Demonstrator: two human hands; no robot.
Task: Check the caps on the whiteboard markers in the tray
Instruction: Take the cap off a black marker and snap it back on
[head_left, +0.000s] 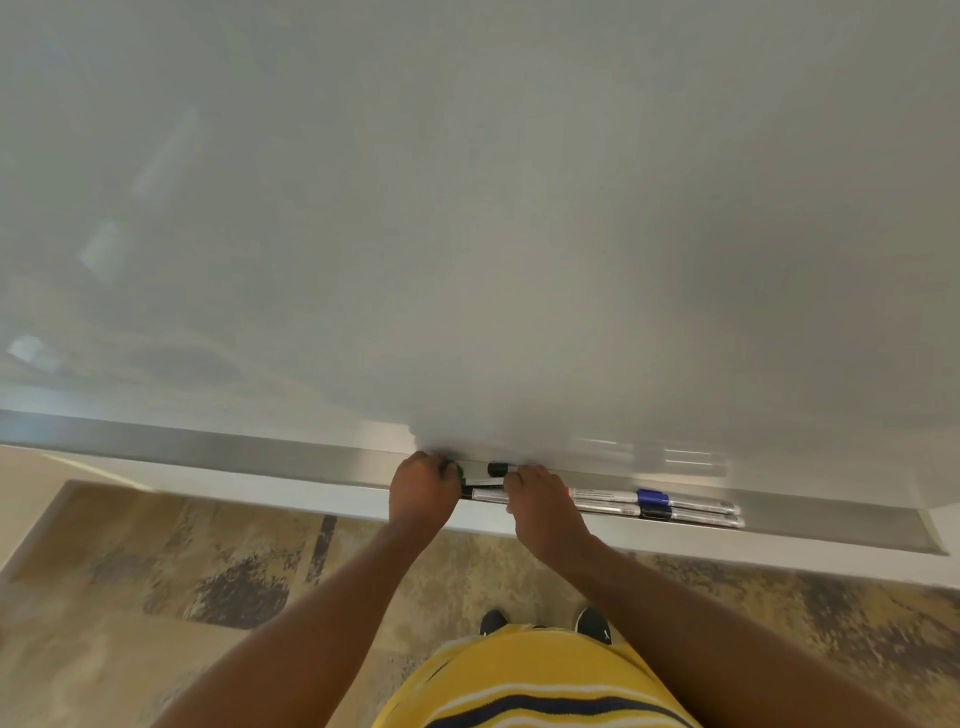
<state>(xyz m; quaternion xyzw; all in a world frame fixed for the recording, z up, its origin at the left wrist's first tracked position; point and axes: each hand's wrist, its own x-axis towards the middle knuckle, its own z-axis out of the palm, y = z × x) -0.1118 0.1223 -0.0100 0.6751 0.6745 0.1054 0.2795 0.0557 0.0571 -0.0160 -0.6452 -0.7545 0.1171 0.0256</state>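
Observation:
A metal tray (260, 460) runs along the bottom of the whiteboard and holds several markers. My left hand (423, 493) is closed around the green cap (457, 472) of one marker. My right hand (540, 501) grips the white barrel (485, 480) of that same marker, near a black cap (497, 469). To the right lie a red-capped marker (597, 493), a blue-capped marker (653, 498) and a black-capped marker (655, 513), all resting capped in the tray. My fingers hide much of the held marker.
The whiteboard (467, 208) fills the upper view, blank with faint reflections. Below the tray is a patterned carpet (208, 571). My black shoes (592, 623) and yellow striped shirt (535, 680) show at the bottom.

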